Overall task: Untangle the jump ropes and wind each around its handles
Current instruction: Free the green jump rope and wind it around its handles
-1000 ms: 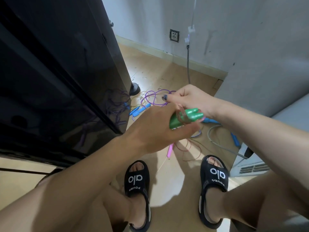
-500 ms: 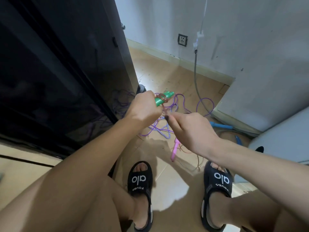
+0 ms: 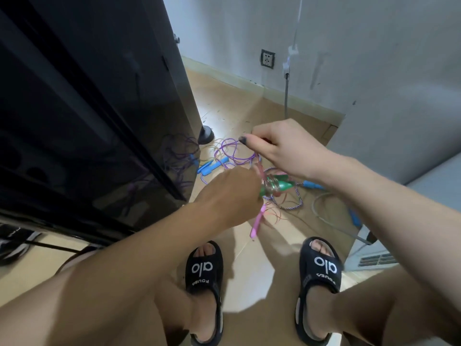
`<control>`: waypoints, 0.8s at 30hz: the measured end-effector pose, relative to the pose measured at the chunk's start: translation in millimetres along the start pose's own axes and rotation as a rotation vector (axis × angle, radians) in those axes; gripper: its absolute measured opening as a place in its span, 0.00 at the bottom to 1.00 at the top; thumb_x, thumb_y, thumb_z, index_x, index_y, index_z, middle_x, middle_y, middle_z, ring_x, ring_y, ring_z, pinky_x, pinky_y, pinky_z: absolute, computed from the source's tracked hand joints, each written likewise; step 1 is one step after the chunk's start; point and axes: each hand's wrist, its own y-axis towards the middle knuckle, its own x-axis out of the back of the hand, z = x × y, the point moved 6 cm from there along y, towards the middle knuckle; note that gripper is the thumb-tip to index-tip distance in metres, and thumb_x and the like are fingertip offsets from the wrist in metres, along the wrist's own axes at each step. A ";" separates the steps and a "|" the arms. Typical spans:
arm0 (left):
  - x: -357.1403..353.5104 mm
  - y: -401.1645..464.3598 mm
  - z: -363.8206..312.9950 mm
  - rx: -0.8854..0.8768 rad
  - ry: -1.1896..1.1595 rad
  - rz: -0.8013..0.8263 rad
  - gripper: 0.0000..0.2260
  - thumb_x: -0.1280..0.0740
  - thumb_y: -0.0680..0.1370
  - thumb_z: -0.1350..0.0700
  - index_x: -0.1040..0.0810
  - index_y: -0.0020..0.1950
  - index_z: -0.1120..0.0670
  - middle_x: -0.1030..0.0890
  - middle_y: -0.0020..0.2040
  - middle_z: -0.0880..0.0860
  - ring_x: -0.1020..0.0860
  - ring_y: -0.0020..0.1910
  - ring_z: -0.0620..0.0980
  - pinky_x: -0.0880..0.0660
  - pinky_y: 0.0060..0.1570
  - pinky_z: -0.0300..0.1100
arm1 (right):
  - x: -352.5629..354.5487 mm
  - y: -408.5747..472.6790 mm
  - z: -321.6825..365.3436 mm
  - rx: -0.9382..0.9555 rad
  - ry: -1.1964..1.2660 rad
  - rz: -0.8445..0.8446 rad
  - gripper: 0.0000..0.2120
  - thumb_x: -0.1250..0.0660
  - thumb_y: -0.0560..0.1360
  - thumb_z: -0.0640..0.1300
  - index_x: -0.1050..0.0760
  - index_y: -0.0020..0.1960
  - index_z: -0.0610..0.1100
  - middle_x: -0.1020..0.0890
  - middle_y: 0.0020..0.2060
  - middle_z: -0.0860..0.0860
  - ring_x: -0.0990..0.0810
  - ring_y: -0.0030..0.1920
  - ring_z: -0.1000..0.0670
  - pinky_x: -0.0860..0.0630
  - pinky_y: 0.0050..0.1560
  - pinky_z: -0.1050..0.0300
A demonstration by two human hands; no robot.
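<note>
Above the floor [image 3: 239, 106], the left hand [image 3: 230, 196] grips green plastic handles [image 3: 279, 187] wound with clear pinkish rope [image 3: 260, 168]; the right hand [image 3: 287, 148] pinches that rope just above.

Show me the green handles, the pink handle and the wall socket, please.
green handles [image 3: 280, 186]: head view, on the tapered end.
pink handle [image 3: 257, 224]: head view, on its middle.
wall socket [image 3: 267, 58]: head view, on its faceplate.

At frame centre the left hand [image 3: 232, 196] grips the paired handles [image 3: 277, 186], the right hand [image 3: 284, 151] just above them pinching the rope [image 3: 259, 168], loose ropes [image 3: 229, 156] on the floor [image 3: 239, 106] behind, cabinet [image 3: 87, 108] filling the upper left, sandals [image 3: 204, 273] below.
</note>
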 end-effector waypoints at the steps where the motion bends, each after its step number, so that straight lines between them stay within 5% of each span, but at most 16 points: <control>1: 2.6 -1.3 1.9 0.011 -0.057 -0.018 0.07 0.36 0.76 0.57 0.32 0.51 0.53 0.25 0.42 0.53 0.25 0.44 0.58 0.35 0.39 0.45 | -2.8 1.4 -3.9 -0.022 0.038 0.030 0.24 0.40 0.82 0.53 0.41 0.32 0.44 0.39 0.26 0.50 0.42 0.31 0.49 0.41 0.33 0.50; 8: 30.2 -12.4 3.9 0.044 -0.341 -0.181 0.07 0.31 0.73 0.54 0.29 0.46 0.49 0.27 0.34 0.45 0.26 0.39 0.54 0.29 0.39 0.46 | -19.2 -10.0 -15.9 -0.250 0.506 0.245 0.24 0.36 0.80 0.52 0.38 0.34 0.37 0.38 0.31 0.45 0.40 0.33 0.47 0.42 0.37 0.53; 12: 40.0 -12.0 10.3 0.125 -0.504 -0.259 0.11 0.30 0.71 0.60 0.31 0.46 0.51 0.27 0.34 0.48 0.30 0.32 0.46 0.34 0.33 0.44 | -22.1 -15.6 -18.0 -0.300 0.534 0.235 0.21 0.40 0.77 0.33 0.35 0.26 0.45 0.35 0.23 0.57 0.40 0.26 0.57 0.40 0.30 0.63; 16: 39.7 -4.0 27.9 0.312 -0.688 -0.240 0.10 0.30 0.72 0.61 0.29 0.46 0.50 0.25 0.37 0.48 0.30 0.29 0.45 0.32 0.28 0.37 | -29.5 -18.4 -23.6 -0.454 0.477 0.151 0.22 0.39 0.80 0.50 0.39 0.28 0.48 0.38 0.20 0.57 0.43 0.22 0.55 0.42 0.25 0.62; 18: 37.8 4.2 36.6 0.356 -0.700 -0.218 0.11 0.29 0.72 0.60 0.30 0.43 0.49 0.27 0.37 0.47 0.32 0.27 0.41 0.36 0.25 0.32 | -31.9 -20.4 -20.7 -0.477 0.463 0.130 0.24 0.41 0.82 0.51 0.37 0.28 0.47 0.36 0.18 0.57 0.41 0.21 0.55 0.37 0.26 0.64; 24: 26.2 19.1 59.1 0.390 -0.736 -0.219 0.13 0.30 0.72 0.62 0.31 0.37 0.48 0.29 0.32 0.47 0.33 0.28 0.46 0.38 0.23 0.33 | -35.0 -29.6 -5.5 -0.330 0.249 0.086 0.15 0.42 0.78 0.49 0.26 0.36 0.45 0.28 0.27 0.48 0.23 0.35 0.44 0.24 0.41 0.47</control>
